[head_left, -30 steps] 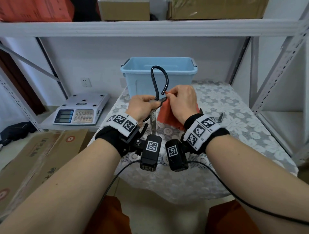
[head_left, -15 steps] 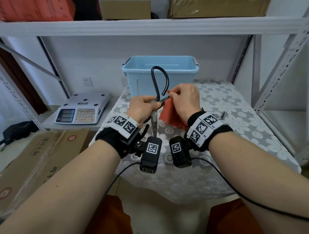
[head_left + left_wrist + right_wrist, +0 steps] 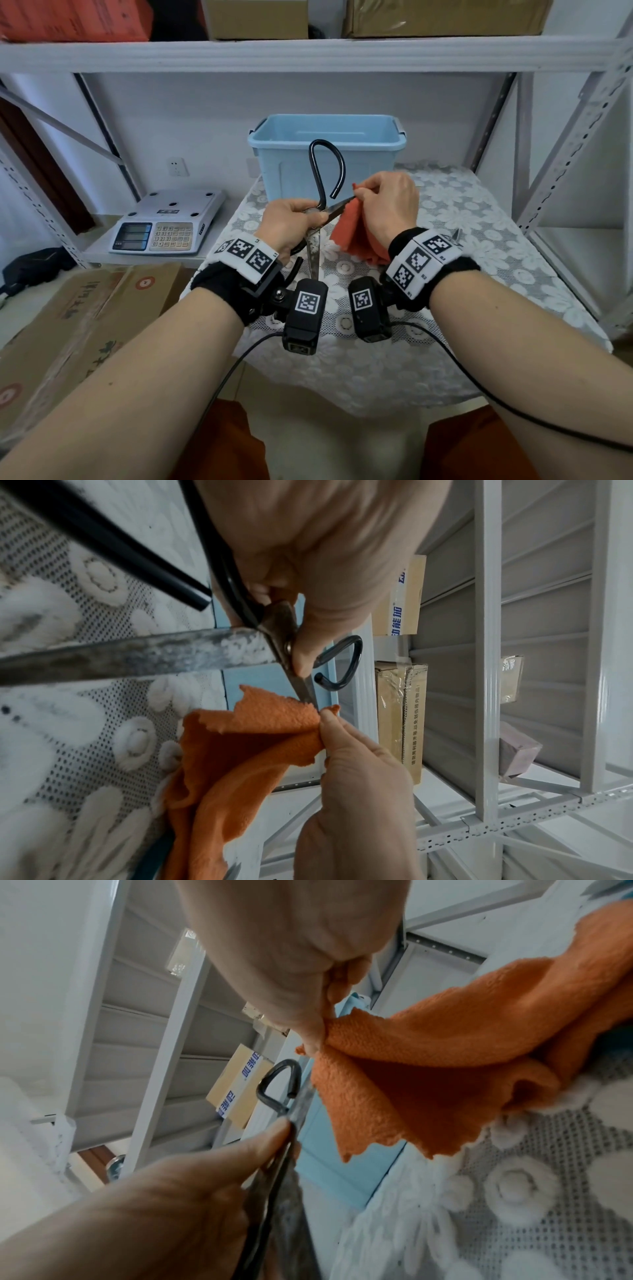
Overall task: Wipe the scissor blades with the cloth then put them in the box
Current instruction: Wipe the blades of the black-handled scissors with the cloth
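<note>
My left hand (image 3: 291, 219) grips the old metal scissors (image 3: 313, 240) at the pivot, held spread open above the table. One black loop handle (image 3: 327, 171) stands up in front of the light blue box (image 3: 327, 150). One stained blade (image 3: 130, 653) points back toward me, the other blade (image 3: 337, 209) points right. My right hand (image 3: 383, 205) pinches the orange cloth (image 3: 356, 229) around that right blade near its tip. In the left wrist view the cloth (image 3: 246, 745) hangs below the pinch. The blade tip is hidden inside the cloth (image 3: 428, 1074).
The lace-covered table (image 3: 445, 267) carries the box at its far edge and a small pointed metal thing (image 3: 454, 236) right of my right wrist. A weighing scale (image 3: 168, 226) sits on a low shelf to the left, above cardboard boxes (image 3: 68, 325). Shelf uprights (image 3: 565, 154) stand right.
My right hand with the cloth has slid a little outward along the right blade, away from the pivot. The left hand keeps its grip on the scissors.
</note>
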